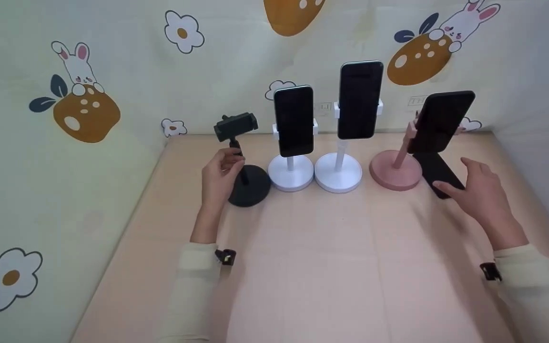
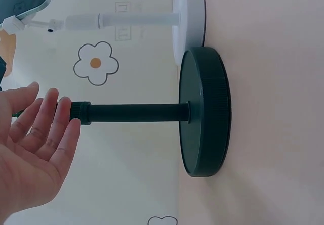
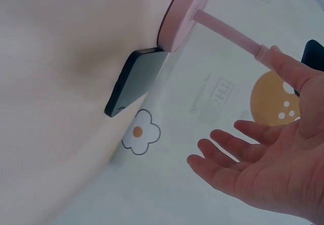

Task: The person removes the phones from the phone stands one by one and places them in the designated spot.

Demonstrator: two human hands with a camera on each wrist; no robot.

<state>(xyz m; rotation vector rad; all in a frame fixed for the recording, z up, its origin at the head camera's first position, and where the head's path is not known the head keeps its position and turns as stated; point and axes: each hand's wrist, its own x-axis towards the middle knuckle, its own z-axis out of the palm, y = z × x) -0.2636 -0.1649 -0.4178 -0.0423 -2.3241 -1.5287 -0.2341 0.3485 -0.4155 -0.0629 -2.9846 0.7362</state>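
My left hand (image 1: 219,178) is at the upper stem of a black phone stand (image 1: 250,193), whose clamp (image 1: 235,126) has no phone in it. In the left wrist view the loosely bent fingers overlap the stem, which passes behind them. On the right, my right hand (image 1: 486,195) is spread with nothing in it, beside a dark phone (image 1: 441,176) lying flat on the table. That phone lies close to the base of a pink phone stand (image 1: 395,171), which holds another black phone (image 1: 441,121) upright and tilted.
Between the black and pink stands are two white phone stands (image 1: 291,174) (image 1: 339,174), each holding an upright phone (image 1: 294,121) (image 1: 361,100). A patterned wall covering (image 1: 227,62) rises behind the table (image 1: 303,267). Another wall (image 1: 532,95) borders the right.
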